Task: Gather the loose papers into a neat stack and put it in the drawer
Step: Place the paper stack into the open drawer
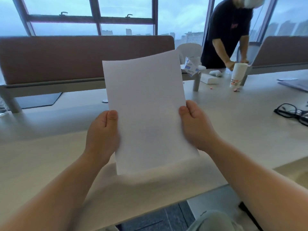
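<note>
A stack of blank white papers [148, 110] stands upright in front of me, its bottom edge blurred just above or on the pale desk [50, 155]. My left hand [103, 135] grips the stack's left edge, thumb on the front. On the right edge sits my right hand [195, 125], holding it the same way. The edges look aligned. No drawer is in view.
Black glasses [293, 112] lie at the right. A brown divider panel [83, 57] runs across the back. Farther right, a person [228, 34] leans over a stack of paper cups [238, 74], near a white box [209, 79] and a paper package [191, 67].
</note>
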The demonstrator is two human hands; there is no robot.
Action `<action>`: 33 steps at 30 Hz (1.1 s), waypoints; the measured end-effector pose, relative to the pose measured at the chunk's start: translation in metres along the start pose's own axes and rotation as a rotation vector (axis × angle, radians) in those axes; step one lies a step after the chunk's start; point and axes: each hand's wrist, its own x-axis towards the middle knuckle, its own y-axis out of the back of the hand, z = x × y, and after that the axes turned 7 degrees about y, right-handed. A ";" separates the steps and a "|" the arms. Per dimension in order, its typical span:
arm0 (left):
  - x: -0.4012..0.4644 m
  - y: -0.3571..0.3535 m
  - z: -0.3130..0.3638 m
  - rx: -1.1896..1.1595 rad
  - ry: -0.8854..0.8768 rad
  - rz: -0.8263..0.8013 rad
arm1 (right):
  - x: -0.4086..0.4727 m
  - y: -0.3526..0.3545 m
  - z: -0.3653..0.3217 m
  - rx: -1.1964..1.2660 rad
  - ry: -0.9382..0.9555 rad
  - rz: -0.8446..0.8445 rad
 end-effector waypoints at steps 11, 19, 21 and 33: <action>-0.128 -0.095 0.050 -0.177 0.129 -0.516 | -0.052 0.194 0.033 0.054 -0.187 -0.095; -0.221 -0.167 0.085 -0.198 0.202 -0.769 | -0.116 0.312 0.065 -0.042 -0.285 -0.137; -0.241 -0.183 0.089 -0.169 0.210 -0.810 | -0.132 0.334 0.075 -0.092 -0.328 -0.141; -0.344 -0.273 0.081 -0.028 0.314 -1.069 | -0.227 0.426 0.128 -0.592 -0.548 -0.155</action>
